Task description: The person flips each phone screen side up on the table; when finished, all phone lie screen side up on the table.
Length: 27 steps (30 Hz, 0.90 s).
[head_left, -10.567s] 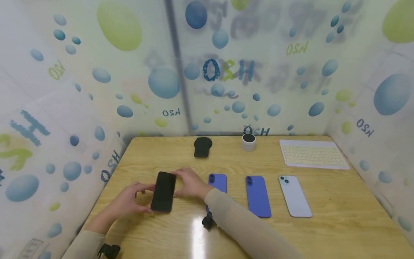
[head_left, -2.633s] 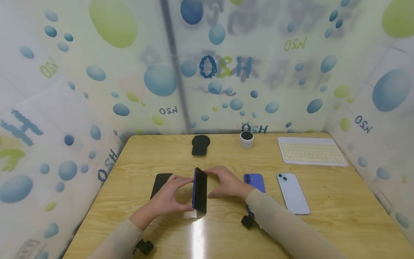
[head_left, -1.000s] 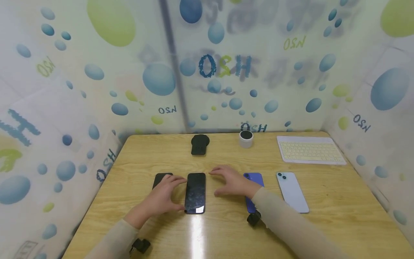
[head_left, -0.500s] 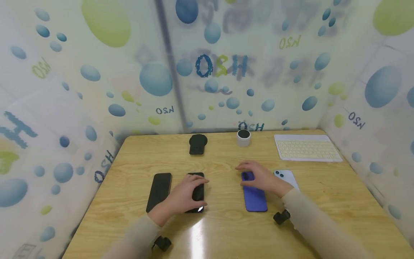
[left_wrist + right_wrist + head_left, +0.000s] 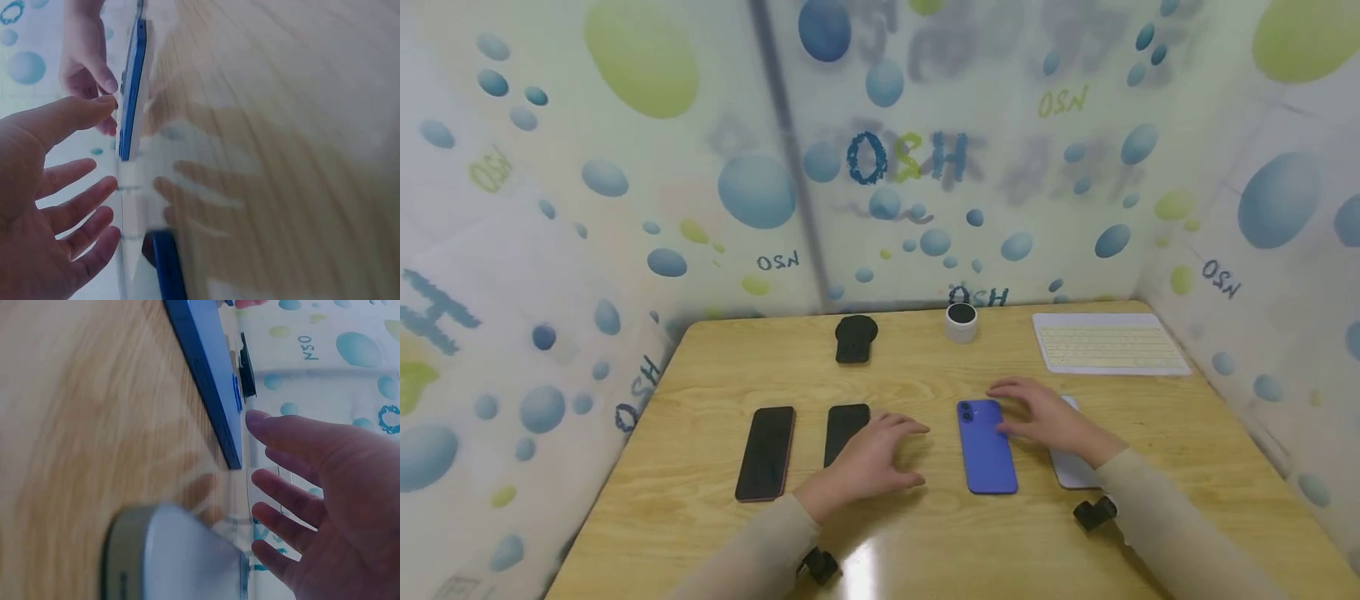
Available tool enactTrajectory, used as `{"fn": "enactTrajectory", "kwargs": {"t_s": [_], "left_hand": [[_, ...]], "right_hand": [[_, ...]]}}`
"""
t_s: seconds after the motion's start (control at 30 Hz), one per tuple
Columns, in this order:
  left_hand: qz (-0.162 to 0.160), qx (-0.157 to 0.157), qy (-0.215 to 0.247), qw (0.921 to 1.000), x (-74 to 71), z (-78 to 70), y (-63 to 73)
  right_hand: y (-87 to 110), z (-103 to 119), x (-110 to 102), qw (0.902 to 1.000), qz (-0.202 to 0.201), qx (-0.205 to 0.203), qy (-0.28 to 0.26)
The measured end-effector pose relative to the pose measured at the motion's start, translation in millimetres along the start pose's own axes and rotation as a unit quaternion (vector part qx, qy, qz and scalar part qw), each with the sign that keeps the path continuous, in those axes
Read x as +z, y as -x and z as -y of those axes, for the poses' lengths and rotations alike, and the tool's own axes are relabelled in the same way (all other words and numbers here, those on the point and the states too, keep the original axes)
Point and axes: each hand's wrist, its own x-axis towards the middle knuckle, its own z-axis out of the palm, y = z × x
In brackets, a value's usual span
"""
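My left hand (image 5: pixel 872 458) hovers over the second phone (image 5: pixel 844 429), which lies screen up, its fingers loosely spread toward the blue phone (image 5: pixel 988 458). That phone lies back up, camera lenses at its far left corner. My right hand (image 5: pixel 1048 421) is at its right side, above the pale phone (image 5: pixel 1072 471), which it partly hides. Both wrist views show relaxed fingers holding nothing: the left hand (image 5: pixel 62 212) beside the blue phone (image 5: pixel 132 94), the right hand (image 5: pixel 331 481) close to the blue phone's edge (image 5: pixel 209 387). A phone with a pinkish edge (image 5: pixel 766 454) lies screen up at left.
Along the back of the wooden table (image 5: pixel 917 367) stand a black flat stand-like object (image 5: pixel 854 340), a small white cylinder with a dark top (image 5: pixel 961 323) and a white keyboard (image 5: pixel 1108 343). Printed curtains (image 5: pixel 895 233) enclose the table behind and at both sides.
Earlier both hands were at the leftmost phone, then held the second on edge; it now lies screen up. In the last second both hands have moved right, toward the blue phone.
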Motion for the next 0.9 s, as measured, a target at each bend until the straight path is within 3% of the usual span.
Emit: {"fn": "enactTrajectory", "kwargs": {"t_s": [0.2, 0.53, 0.9], "left_hand": [[0.009, 0.012, -0.04, 0.9991, 12.7, -10.9, -15.9], [0.014, -0.003, -0.062, 0.998, 25.6, -26.0, -30.8], [0.02, -0.015, -0.054, 0.9982, 28.8, -35.7, -35.7]], "right_hand": [[10.1, -9.8, -8.0, 1.0, 0.001, 0.0, 0.0], [16.7, -12.0, -11.9, 0.9989, 0.045, 0.015, -0.001], [15.5, -17.4, -8.7, 0.9989, 0.047, -0.002, 0.001]]}}
